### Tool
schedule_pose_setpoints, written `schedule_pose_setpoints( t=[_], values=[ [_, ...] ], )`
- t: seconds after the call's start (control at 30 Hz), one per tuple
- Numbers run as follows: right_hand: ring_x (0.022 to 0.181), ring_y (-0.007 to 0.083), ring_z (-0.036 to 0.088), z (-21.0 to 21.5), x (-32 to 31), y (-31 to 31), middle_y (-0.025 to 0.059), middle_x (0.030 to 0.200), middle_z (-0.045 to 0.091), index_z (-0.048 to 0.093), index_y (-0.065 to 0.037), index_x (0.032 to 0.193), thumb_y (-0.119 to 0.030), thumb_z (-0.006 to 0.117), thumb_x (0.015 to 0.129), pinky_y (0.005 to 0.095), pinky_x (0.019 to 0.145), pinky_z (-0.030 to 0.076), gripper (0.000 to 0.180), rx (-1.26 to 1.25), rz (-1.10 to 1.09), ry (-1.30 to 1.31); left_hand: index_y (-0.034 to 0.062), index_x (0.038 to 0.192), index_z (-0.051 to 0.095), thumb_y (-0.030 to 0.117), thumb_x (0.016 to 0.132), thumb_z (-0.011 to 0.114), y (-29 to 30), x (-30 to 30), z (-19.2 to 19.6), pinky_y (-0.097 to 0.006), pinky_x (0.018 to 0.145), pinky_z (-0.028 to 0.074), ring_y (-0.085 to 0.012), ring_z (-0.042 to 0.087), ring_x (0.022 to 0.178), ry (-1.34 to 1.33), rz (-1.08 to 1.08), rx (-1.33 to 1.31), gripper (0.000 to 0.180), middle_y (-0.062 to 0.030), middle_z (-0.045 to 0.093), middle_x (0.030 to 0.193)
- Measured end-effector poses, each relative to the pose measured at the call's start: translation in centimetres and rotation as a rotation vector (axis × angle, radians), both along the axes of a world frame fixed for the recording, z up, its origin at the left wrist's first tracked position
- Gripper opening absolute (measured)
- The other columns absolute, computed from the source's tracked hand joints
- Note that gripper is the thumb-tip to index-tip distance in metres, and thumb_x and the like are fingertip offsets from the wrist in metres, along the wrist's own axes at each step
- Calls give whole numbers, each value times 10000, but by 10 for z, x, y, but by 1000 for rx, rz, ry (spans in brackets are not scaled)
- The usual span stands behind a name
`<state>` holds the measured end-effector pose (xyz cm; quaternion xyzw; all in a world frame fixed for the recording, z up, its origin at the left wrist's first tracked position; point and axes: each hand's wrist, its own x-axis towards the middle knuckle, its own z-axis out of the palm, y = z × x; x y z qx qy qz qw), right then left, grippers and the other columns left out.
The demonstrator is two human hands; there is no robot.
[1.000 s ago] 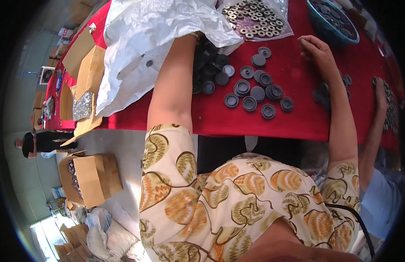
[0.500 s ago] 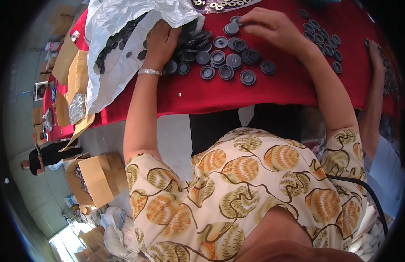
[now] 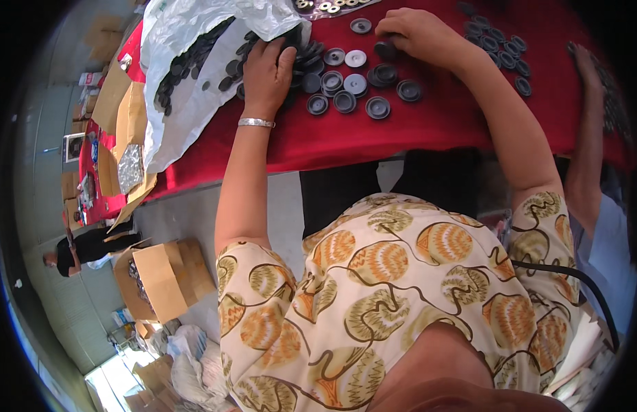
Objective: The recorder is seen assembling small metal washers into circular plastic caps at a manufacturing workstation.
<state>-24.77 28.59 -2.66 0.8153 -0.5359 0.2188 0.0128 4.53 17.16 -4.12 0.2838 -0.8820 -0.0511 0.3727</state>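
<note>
My left hand [image 3: 268, 79], with a silver bracelet at its wrist, lies over a heap of black plastic discs [image 3: 308, 60] at the mouth of a white plastic bag [image 3: 195, 120]. Its fingers are stretched out on the heap, thumb apart; the tips are partly hidden among the pieces. At the table's far middle, my right hand [image 3: 425, 38] pinches a dark round plastic cap [image 3: 384, 49] just above the cloth. Between the hands lie several loose grey round caps [image 3: 344, 101], some stacked. One grey cap [image 3: 360, 25] sits apart, left of my right fingertips.
A red cloth [image 3: 442, 130] covers the table. Another group of grey caps [image 3: 504, 51] lies at the right, near another person's arm [image 3: 586, 137]. A clear bag of metal rings [image 3: 330, 7] is at the far edge. Open cardboard boxes [image 3: 164, 278] stand on the left.
My right hand has drawn back from the far stack of caps and now has a dark cap at its fingertips. My left hand has shifted slightly right on the heap. The view has moved a little.
</note>
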Motion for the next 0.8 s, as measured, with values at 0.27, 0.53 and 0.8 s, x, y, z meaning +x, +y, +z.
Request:
schedule_pose_setpoints(
  t=[0.27,0.53,0.8],
  values=[
    [772,254,690,29,-20,5,157,839,696,682,-7,984,-103,626,834,337,705,542,186,256,-255,-496,29,990,661,230,815,697,52,-20,24,-417,822,466,-321,618,918,-33,86,-157,268,-130,661,999],
    [797,270,685,20,-25,-3,162,870,695,687,-28,996,-157,663,816,345,723,535,223,325,-172,-486,84,1240,568,447,823,644,129,-80,7,-544,1048,304,-363,426,1270,-358,-337,-135,558,-204,490,1323],
    [876,311,673,7,-47,-12,166,902,694,698,-39,969,-122,628,817,376,774,528,187,48,-262,-375,65,1155,597,378,835,646,118,-129,-2,-551,1046,311,-355,466,1240,-274,-399,-162,450,-196,538,1260]
  ],
)
